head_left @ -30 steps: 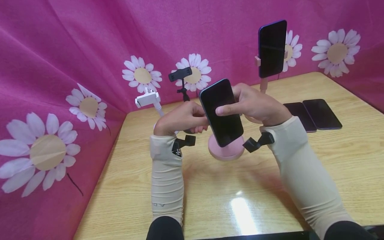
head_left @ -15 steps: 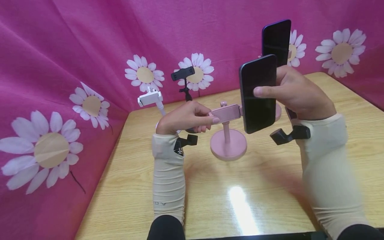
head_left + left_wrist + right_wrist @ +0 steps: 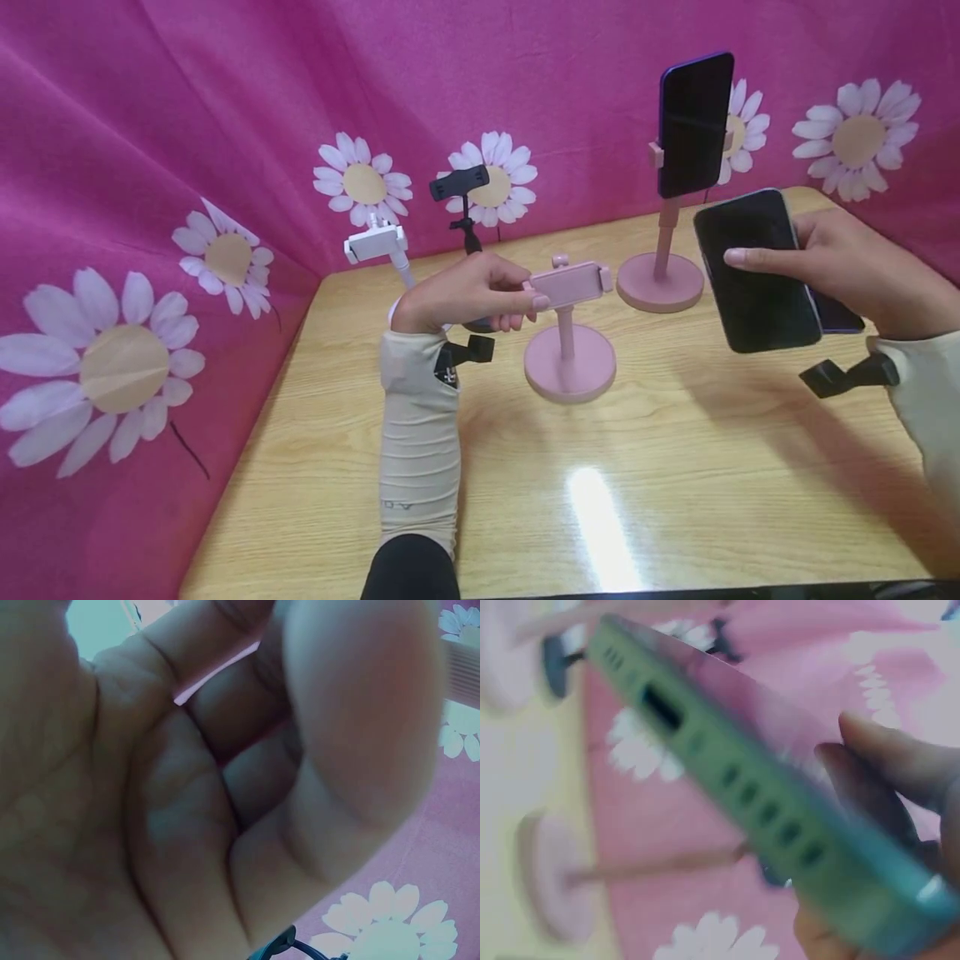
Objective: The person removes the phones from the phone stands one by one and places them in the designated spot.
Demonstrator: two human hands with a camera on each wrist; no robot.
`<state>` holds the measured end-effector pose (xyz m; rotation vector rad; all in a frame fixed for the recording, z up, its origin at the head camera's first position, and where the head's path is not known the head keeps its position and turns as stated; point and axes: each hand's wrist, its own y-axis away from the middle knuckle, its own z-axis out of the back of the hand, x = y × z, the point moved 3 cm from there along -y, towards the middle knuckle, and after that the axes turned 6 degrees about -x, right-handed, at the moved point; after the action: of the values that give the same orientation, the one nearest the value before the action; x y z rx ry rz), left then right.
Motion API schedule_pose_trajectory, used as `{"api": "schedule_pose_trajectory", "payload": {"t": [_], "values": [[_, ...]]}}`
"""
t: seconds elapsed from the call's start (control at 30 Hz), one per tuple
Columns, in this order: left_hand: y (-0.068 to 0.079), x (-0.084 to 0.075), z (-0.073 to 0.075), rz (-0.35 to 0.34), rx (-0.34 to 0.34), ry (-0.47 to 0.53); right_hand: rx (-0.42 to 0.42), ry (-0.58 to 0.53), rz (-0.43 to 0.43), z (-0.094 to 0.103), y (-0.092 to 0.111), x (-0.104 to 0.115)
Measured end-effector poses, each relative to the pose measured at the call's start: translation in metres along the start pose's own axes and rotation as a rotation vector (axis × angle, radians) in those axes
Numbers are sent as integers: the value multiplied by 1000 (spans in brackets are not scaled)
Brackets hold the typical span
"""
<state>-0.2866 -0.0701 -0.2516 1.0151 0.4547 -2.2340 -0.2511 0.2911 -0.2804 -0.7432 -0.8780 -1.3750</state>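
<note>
In the head view, my left hand [image 3: 480, 292] pinches the left end of the holder on a small pink phone stand [image 3: 570, 367], whose holder has nothing in it. Over the right side of the table, my right hand [image 3: 862, 267] grips a smartphone [image 3: 757, 308], thumb flat across its dark screen and fingers behind it. The right wrist view shows the phone's greenish bottom edge [image 3: 705, 761] with its port and speaker holes. Curled fingers [image 3: 360, 712] fill most of the left wrist view, and the stand is largely hidden there.
A taller pink stand [image 3: 663, 279] holds an upright purple-edged phone [image 3: 696, 125] at the back right. White [image 3: 375, 243] and black [image 3: 459, 183] phone holders stand at the back left. Another dark phone [image 3: 838, 315] lies on the table, partly covered by the held one.
The right hand has carried the smartphone away from the small pink stand, out to the right, tilting it the other way. The left hand has stayed on the holder.
</note>
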Motion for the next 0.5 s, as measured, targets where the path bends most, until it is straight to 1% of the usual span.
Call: {"api": "schedule_pose_trajectory", "payload": {"t": [0.07, 0.1, 0.2, 0.3, 0.4, 0.5], "values": [[0, 1, 0, 5, -2, 5, -13, 50, -48, 4, -3, -20], [0, 1, 0, 8, -2, 11, -12, 78, -57, 5, -4, -29], [1, 1, 0, 23, -2, 20, 18, 87, -90, 6, -5, -57], [1, 1, 0, 26, 4, 20, 51, 91, -102, 4, -4, -82], [1, 0, 0, 18, 11, 13, 82, 100, -125, 2, -2, -102], [0, 0, 0, 9, 16, 10, 138, 84, -169, -2, 1, -116]]}}
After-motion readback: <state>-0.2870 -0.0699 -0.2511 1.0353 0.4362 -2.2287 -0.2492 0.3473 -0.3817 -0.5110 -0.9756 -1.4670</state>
